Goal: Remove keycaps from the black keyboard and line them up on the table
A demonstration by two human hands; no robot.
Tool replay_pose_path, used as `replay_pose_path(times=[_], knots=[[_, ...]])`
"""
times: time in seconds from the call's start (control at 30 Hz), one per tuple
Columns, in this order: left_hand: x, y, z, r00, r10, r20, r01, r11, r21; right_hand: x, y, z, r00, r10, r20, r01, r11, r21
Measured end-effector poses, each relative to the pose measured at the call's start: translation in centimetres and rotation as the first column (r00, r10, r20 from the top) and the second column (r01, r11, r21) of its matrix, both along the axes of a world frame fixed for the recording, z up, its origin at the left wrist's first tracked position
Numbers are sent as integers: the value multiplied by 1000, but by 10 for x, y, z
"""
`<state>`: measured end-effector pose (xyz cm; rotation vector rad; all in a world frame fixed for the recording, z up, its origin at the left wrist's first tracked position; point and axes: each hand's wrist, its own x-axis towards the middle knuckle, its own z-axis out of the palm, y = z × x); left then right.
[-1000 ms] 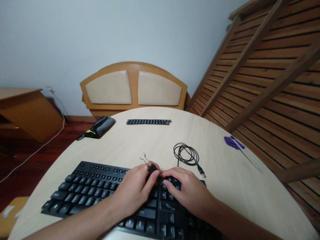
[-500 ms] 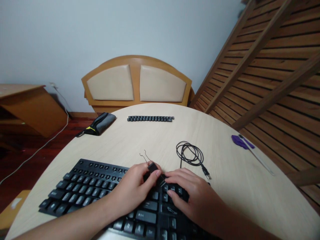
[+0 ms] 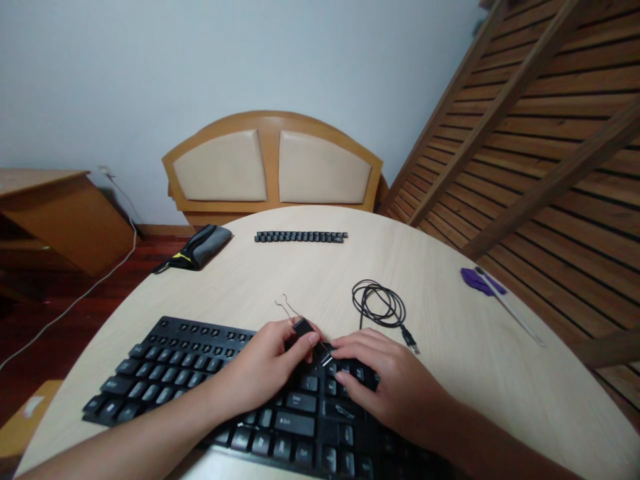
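Note:
My left hand [image 3: 274, 355] is closed around the black handle of a wire keycap puller [image 3: 303, 327], thumb on top. Two hooked wires stick out past its far end, and thin wires at the other end reach down to the keys. Beneath both hands lies a black keyboard [image 3: 295, 421]; its upper rows at the left show bare sockets without caps. My right hand [image 3: 383, 375] rests on the keyboard's right part, fingertips close to the puller's lower wires. Its fingers are stretched out with the thumb apart. The wire tips' exact contact with a key cannot be made out.
Removed keycaps [image 3: 300, 237] stand in rows at the table's back. A coiled USB cable [image 3: 379, 303] lies beyond my right hand. At the left edge is a grey-black pouch [image 3: 200, 248]; at the right, a purple cloth [image 3: 477, 281] with a slim brush [image 3: 510, 308].
The puller and my left hand have shifted slightly up and left. The keyboard has moved a little to the right in view. My right hand stays nearly in place.

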<state>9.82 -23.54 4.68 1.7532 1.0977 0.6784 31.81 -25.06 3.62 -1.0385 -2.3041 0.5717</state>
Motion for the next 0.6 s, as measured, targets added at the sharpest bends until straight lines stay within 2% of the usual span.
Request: replay_pose_path(times=[0.33,0.6], knots=[[1,-3,0,999,46,10,-47,998,39,-1,0,2,1000,6,-23,-5,1000,17],[0,0,0,999,-35,41,35,999,18,-1,1,1,1000,11,-14,-10,999,34]])
